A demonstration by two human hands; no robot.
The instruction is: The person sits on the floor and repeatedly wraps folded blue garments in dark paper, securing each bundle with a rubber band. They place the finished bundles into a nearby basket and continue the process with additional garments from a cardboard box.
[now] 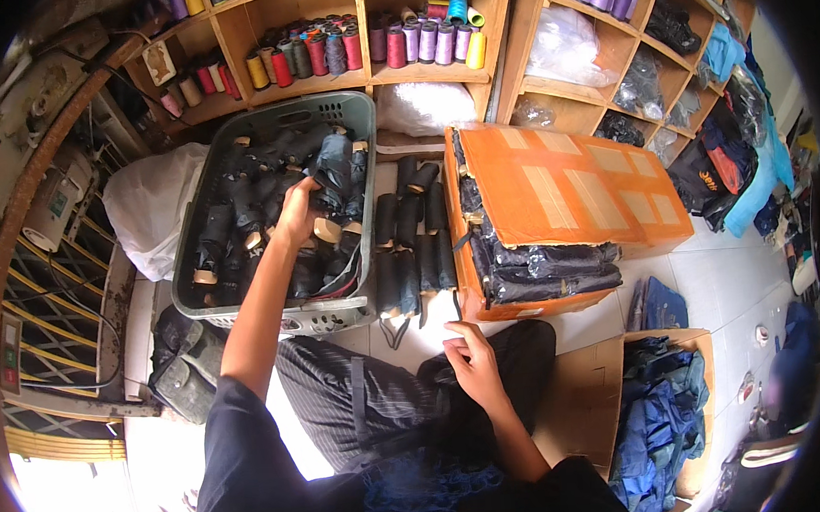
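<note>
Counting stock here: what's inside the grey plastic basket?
The grey basket is piled with folded black umbrellas with tan handle ends. The left hand reaches in among them. Lower layers and the basket floor are covered.

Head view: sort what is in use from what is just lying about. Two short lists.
In use:
- left hand reaching into the grey basket of black folded umbrellas
- row of black umbrellas laid on the floor
- right hand on the knee near that row

Lying about:
- thread cones on the shelves
- orange carton
- box of blue cloth
- white bag
</note>
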